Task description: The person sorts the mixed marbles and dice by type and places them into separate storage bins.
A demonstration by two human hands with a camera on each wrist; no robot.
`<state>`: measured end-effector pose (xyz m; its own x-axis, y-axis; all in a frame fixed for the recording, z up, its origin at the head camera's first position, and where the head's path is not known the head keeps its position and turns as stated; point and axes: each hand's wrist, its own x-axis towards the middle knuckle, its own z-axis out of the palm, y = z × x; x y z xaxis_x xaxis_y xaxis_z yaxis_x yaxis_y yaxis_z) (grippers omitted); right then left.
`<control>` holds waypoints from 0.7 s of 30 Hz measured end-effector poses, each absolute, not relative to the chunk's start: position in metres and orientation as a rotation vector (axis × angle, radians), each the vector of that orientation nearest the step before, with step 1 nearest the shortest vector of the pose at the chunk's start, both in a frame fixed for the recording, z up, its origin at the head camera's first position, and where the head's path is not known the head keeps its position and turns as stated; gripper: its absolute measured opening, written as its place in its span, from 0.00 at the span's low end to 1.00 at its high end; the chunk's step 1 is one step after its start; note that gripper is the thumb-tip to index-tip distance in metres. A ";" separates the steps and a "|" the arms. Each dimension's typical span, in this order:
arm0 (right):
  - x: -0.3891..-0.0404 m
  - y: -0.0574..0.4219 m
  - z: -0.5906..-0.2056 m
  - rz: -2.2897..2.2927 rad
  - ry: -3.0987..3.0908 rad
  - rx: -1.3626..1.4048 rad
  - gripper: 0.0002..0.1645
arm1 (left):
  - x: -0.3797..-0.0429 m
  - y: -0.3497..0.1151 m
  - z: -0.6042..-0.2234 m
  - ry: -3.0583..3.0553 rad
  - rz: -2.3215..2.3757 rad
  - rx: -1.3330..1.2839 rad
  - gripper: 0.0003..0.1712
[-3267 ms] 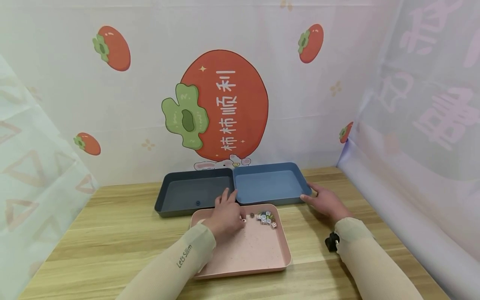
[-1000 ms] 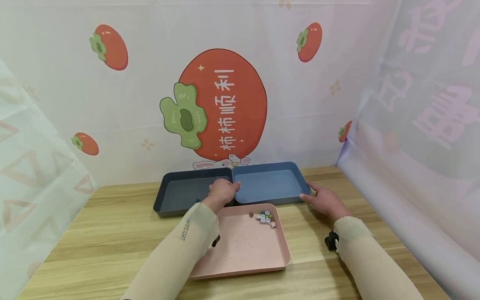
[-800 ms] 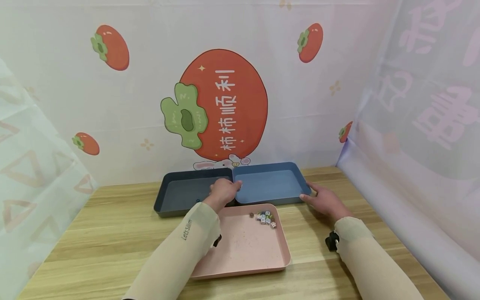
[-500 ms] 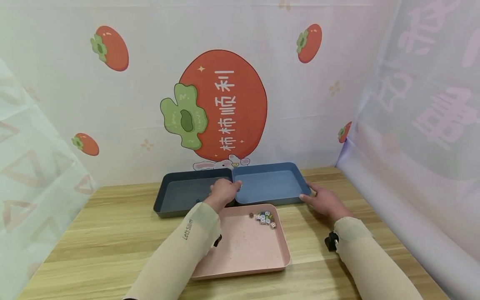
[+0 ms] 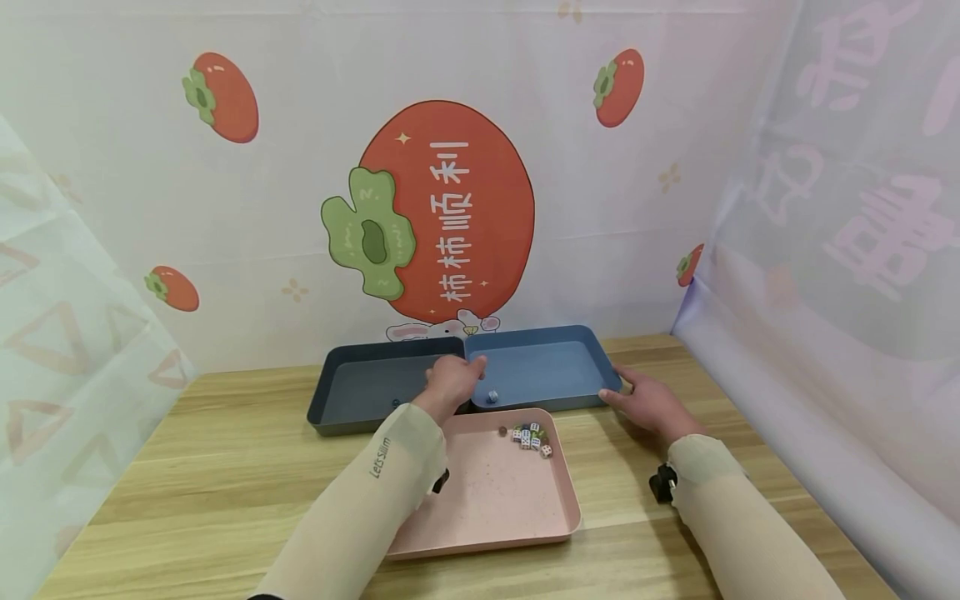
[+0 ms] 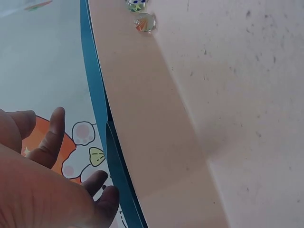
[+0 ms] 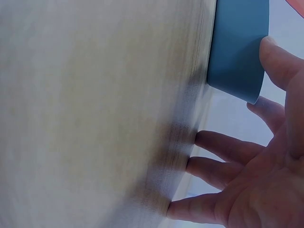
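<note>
A small pale-blue die point(image 5: 492, 397) lies in the front left corner of the blue tray point(image 5: 600, 358). Just above and left of it, over the seam with the dark grey tray point(image 5: 321, 392), my left hand point(image 5: 452, 379) has its fingers spread and nothing in them, as the left wrist view shows. My right hand point(image 5: 647, 406) holds the blue tray's front right corner, thumb on the rim and index finger round the side; its other fingers point(image 7: 223, 147) reach down to the table. Several white dice point(image 5: 527, 437) cluster in the pink tray point(image 5: 566, 487).
A dark blue bead-like piece point(image 5: 396, 403) sits in the dark grey tray. In the pink tray, beside the dice, is a clear marble point(image 6: 145, 22) with an orange swirl. Wooden table point(image 5: 187, 467) surrounds the trays; a printed cloth point(image 5: 600, 208) rises behind.
My left hand has gone from the pink tray up to the seam of the two back trays, then let go of the die, which now lies in the blue tray. My right hand has stayed put.
</note>
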<state>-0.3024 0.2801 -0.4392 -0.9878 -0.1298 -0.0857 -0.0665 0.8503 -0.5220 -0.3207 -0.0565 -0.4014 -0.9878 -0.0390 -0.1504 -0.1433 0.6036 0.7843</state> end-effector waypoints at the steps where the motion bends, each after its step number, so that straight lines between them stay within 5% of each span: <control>1: -0.302 0.280 -0.439 -0.815 2.907 -0.152 0.47 | -0.321 -0.056 -0.402 2.712 1.340 -0.148 0.25; 11: -0.302 0.280 -0.440 -0.817 2.914 -0.169 0.48 | -0.320 -0.055 -0.402 2.746 1.324 -0.123 0.25; 21: -0.302 0.281 -0.440 -0.822 2.920 -0.170 0.48 | -0.309 -0.047 -0.399 2.824 1.162 0.155 0.09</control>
